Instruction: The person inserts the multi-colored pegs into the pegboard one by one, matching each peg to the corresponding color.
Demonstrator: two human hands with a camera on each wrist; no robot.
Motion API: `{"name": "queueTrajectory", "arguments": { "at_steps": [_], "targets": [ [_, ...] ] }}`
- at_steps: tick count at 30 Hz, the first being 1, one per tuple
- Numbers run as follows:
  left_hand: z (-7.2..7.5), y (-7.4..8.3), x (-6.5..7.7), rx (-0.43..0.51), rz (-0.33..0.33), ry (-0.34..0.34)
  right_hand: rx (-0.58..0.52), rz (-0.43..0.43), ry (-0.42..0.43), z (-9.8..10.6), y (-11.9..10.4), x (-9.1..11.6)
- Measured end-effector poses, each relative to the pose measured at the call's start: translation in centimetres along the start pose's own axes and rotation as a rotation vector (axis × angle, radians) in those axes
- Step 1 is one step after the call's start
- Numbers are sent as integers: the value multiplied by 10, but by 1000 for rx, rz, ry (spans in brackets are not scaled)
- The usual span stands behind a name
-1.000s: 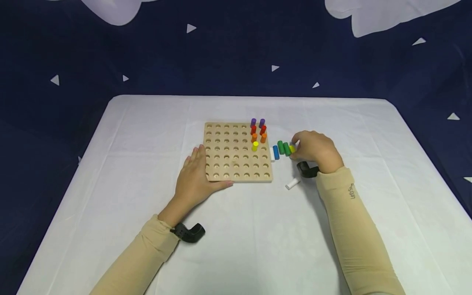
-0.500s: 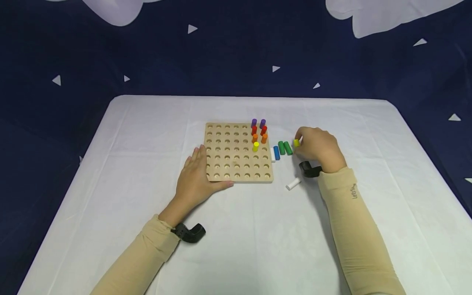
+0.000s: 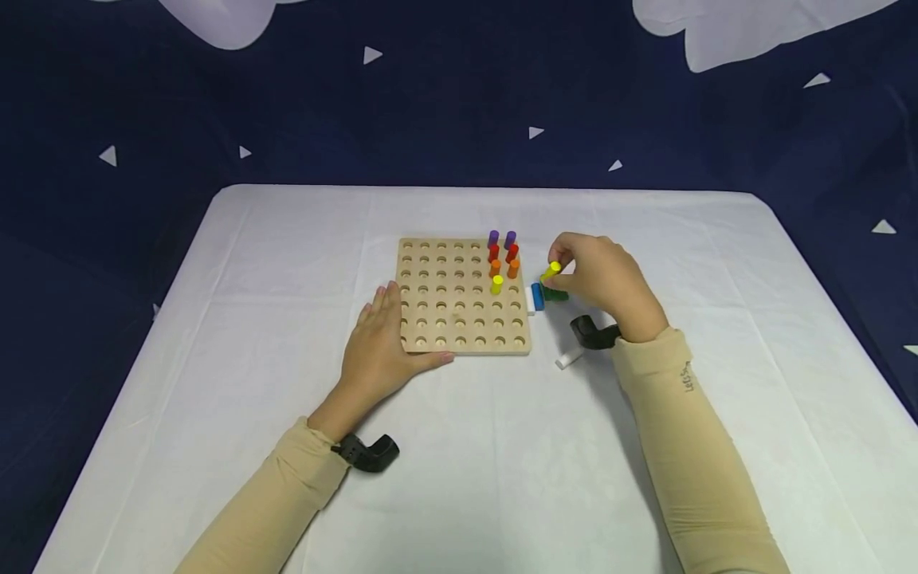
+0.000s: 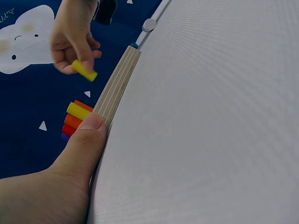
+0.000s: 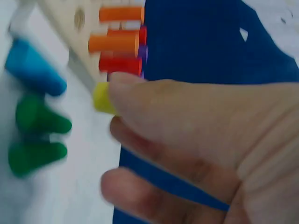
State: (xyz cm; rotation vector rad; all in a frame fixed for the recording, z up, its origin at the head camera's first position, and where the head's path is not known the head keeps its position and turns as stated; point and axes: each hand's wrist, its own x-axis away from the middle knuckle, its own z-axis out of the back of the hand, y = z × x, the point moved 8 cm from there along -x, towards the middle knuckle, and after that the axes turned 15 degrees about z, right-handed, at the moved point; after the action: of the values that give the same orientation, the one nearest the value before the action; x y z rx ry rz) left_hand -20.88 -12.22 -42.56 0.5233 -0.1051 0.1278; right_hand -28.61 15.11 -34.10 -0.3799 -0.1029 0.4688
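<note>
My left hand lies against the left side of a wooden pegboard, fingers straight and thumb along its front edge. Between thumb and fingers my right hand pinches a yellow peg, raised and tilted, just right of the board. Seven holes' rows of the board carry standing pegs only at the back right: two purple, two red, two orange, and one yellow peg in front. In the right wrist view the held peg is mostly covered by the thumb.
Two green pegs lie under the right hand, beside a blue peg and a white piece at the board's right edge. A white peg lies nearer the front on the white tablecloth.
My right hand has picked up the yellow peg from beside the green pegs, lifted it and carried it left towards the board. The left hand has stayed still.
</note>
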Motion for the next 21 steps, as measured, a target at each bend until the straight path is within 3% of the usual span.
{"name": "queueTrajectory", "arguments": {
  "at_steps": [6,21],
  "targets": [
    [0,-2,0,2,2,-5,-40,52,10,-17,-19,-10],
    [0,-1,0,-2,-2,-5,-22,69,10,-38,-28,-18]
  ]
}}
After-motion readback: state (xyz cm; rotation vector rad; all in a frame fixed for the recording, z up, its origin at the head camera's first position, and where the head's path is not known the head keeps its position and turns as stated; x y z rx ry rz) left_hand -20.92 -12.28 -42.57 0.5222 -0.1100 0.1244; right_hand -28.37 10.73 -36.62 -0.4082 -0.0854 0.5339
